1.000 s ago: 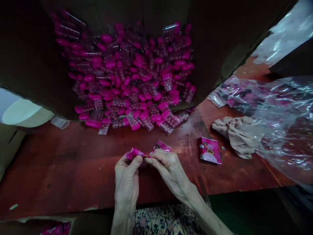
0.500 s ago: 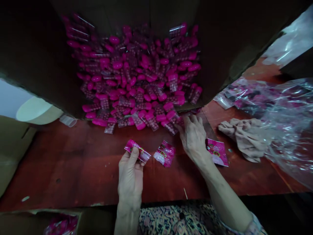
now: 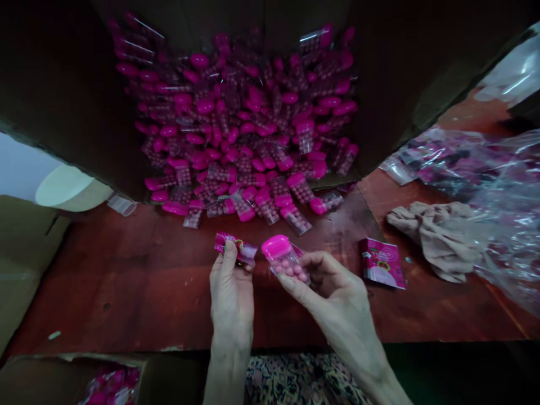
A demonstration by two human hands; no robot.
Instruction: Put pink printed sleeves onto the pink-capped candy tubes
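My left hand (image 3: 232,289) pinches a pink printed sleeve (image 3: 247,252) between thumb and fingers above the table. Close to its right, my right hand (image 3: 337,295) grips a small clear candy container (image 3: 283,259) with a bright pink cap and round pink candies inside. The cap points up and left, towards the sleeve, and the two are apart. A bit of pink printed wrapping shows behind the container, mostly hidden by it. Beyond both hands, many similar candy containers (image 3: 265,205) spill from a large tipped carton (image 3: 392,79) onto the table.
On the red table (image 3: 139,281), another printed sleeve (image 3: 383,263) lies right of my right hand, beside a crumpled cloth (image 3: 434,239) and a clear plastic bag (image 3: 506,208). A pale bowl (image 3: 70,188) stands at left. Below the table edge, an open box (image 3: 156,377) holds pink items.
My right hand has come back from the pile at the carton's edge with a candy container in it, nearer my left hand. My left hand still holds the sleeve.
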